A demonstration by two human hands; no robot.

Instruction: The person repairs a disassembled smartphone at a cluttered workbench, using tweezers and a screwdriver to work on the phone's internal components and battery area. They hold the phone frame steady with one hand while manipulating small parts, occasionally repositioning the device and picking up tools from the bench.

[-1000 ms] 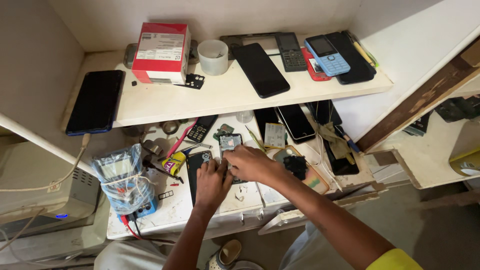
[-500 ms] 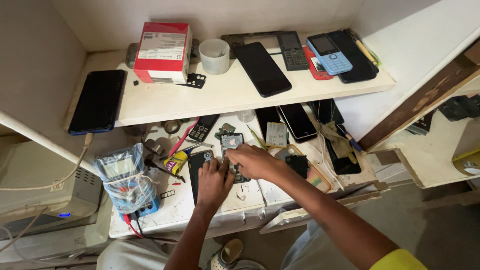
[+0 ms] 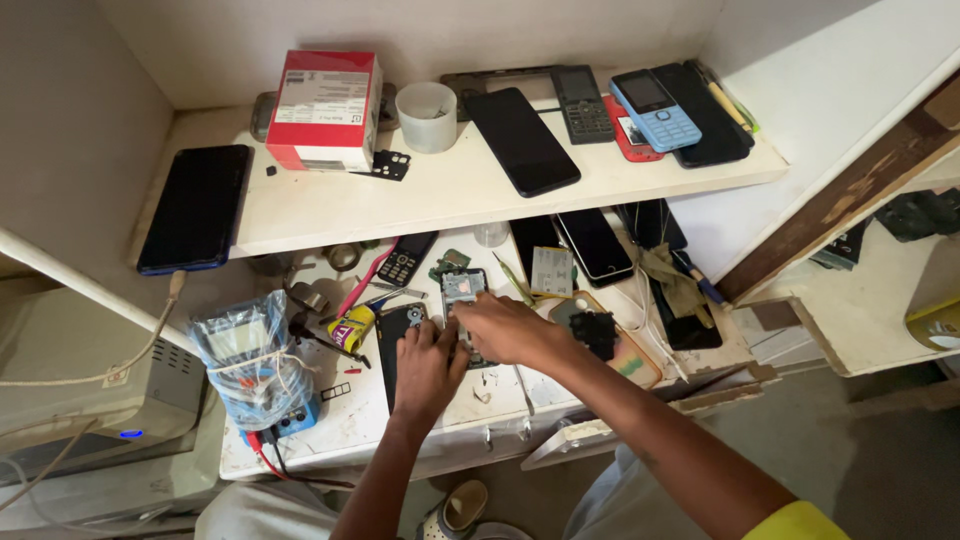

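Cluttered workbench point(image 3: 500, 400): both hands' grip closed on opened phone point(image 3: 462, 300), left hand point(image 3: 428, 362), right hand point(image 3: 512, 330)

Hands cover part of the opened phone point(image 3: 462, 300) on the desk point(image 3: 350, 430).
Fingers point(image 3: 470, 310) hide its lower half; the shelf point(image 3: 420, 205) masks the desk's back edge; a yellow object point(image 3: 940, 325) is cut off at right.

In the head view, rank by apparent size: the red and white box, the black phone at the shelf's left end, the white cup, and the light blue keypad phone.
1. red and white box and black phone: they look alike, so no ranking between them
2. light blue keypad phone
3. white cup, only slightly smaller
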